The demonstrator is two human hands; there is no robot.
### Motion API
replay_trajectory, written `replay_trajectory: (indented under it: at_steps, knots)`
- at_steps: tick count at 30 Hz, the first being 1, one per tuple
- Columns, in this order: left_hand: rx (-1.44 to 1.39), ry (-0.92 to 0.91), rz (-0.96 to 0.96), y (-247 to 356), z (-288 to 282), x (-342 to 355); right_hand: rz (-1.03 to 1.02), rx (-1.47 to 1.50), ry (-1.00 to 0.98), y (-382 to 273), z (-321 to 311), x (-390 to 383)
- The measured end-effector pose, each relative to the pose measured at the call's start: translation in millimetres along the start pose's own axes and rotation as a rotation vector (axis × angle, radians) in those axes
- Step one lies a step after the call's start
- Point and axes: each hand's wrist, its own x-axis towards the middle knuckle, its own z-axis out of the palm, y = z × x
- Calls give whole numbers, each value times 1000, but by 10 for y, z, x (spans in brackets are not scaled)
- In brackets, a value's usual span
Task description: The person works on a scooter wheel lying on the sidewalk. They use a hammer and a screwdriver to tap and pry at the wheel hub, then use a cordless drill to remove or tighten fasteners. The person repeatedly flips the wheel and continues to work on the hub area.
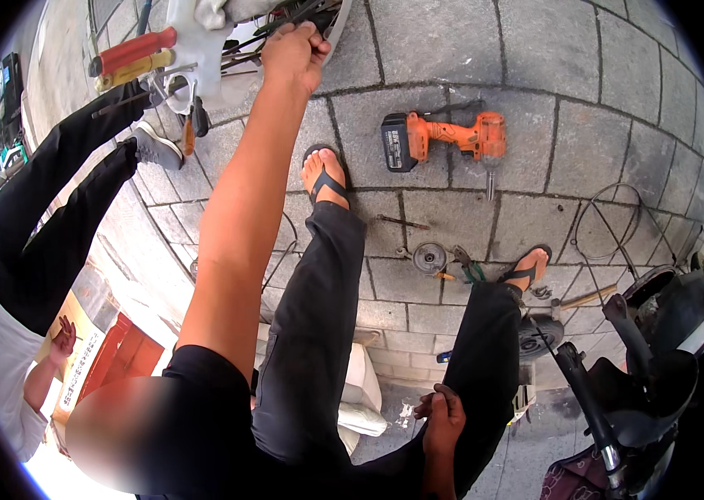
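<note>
My left hand (294, 58) reaches into a pale plastic container (206, 83) of tools at the top, fingers curled among dark metal tools; what they grip is unclear. Beside it are a red-handled tool (131, 52) and a yellow-handled tool (135, 70). My right hand (444, 417) is low beside my dark-trousered leg, fingers curled; anything in them is too small to make out. An orange cordless power tool (452, 133) with a black battery lies on the paving between the container and my sandalled feet.
Near my feet lie a metal disc (429, 257), pliers (467, 265) and a hammer (585, 297). A small wheel (539, 337), cables and dark vehicle parts (660, 367) are at the right. Another person (10, 275) in white top and dark trousers is at left, near a red object (127, 354).
</note>
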Motion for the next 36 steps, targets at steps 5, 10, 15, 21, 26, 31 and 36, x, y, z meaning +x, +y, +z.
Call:
replay_trajectory:
  at_steps: [5, 10, 15, 21, 26, 31, 36]
  knots:
    - [233, 30, 26, -193, 28, -906, -1, -22, -48, 26, -85, 13]
    - [388, 47, 103, -338, 208, -1237, 9, -15, -42, 96, -166, 63]
    - [476, 61, 536, -490, 153, -842, -28, 1, -47, 129, -171, 85]
    - [773, 188, 907, -190, 152, -140, -23, 20, -55, 91, -151, 113]
    - [1340, 556, 297, 301, 143, 490, -14, 14, -45, 61, -89, 127]
    - [1624, 482, 293, 393, 299, 444, -8, -2, -36, 82, -16, 149]
    - [2028, 40, 159, 752, 207, 662, 4, 17, -47, 13, 80, 141]
